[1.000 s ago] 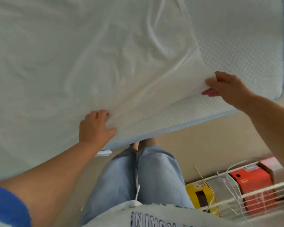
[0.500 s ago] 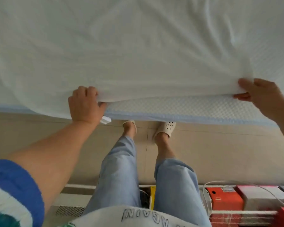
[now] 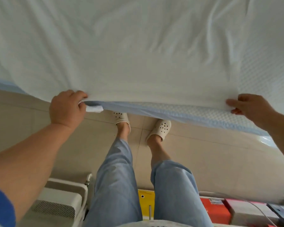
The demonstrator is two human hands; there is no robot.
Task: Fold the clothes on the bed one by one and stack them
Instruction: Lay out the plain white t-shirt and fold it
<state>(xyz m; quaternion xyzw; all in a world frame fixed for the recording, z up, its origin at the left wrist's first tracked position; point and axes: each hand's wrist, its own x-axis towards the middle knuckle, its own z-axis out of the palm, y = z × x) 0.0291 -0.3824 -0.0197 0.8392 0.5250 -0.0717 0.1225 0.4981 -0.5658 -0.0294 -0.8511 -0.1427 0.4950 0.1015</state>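
**A wide white cloth held at the bed's edge: where it could slip**

The white cloth [image 3: 138, 51] lay spread over the bed [image 3: 179, 112], its near edge drawn to the mattress's blue-trimmed side. The left hand [image 3: 66, 108] gripped that edge, fingers [image 3: 75, 94] curled over the fabric beside a small white tag [image 3: 94, 109]. The right hand [image 3: 251, 106] pinched the same edge far along it, thumb on top and fingertips beneath. That lighter pinch looked likelier to let go if the cloth was pulled or lifted. Uneven pulls would probably skew the fold, and the creases across the middle could get folded in. Slack could also drop onto the floor [image 3: 195, 153] by the slippers [image 3: 159, 130].
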